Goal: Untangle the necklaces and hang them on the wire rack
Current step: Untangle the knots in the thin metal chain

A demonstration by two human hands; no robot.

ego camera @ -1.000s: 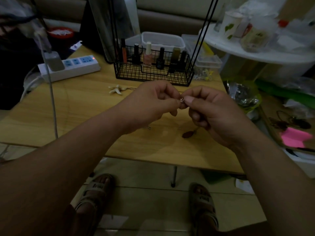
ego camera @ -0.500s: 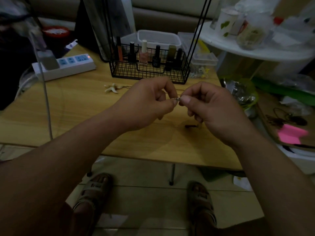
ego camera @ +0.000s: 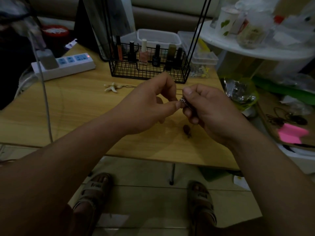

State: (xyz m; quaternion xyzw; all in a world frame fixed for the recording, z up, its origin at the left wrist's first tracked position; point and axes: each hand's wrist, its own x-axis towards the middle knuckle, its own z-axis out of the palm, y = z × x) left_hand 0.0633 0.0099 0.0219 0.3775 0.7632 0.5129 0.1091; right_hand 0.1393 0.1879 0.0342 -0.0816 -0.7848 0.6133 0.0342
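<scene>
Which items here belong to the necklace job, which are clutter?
Job: left hand, right hand, bunched chain pinched between them, starfish pendant necklace, brown pendant, wire rack.
Clutter: power strip, nail polish bottles, pink sticky notes.

I'm seeing a matt, pale wood-grain surface point(ego camera: 71, 106), a black wire-metal basket point(ego camera: 150, 72), a white plastic power strip point(ego camera: 68, 67) (smooth), and a glinting metal chain point(ego camera: 183, 101).
</scene>
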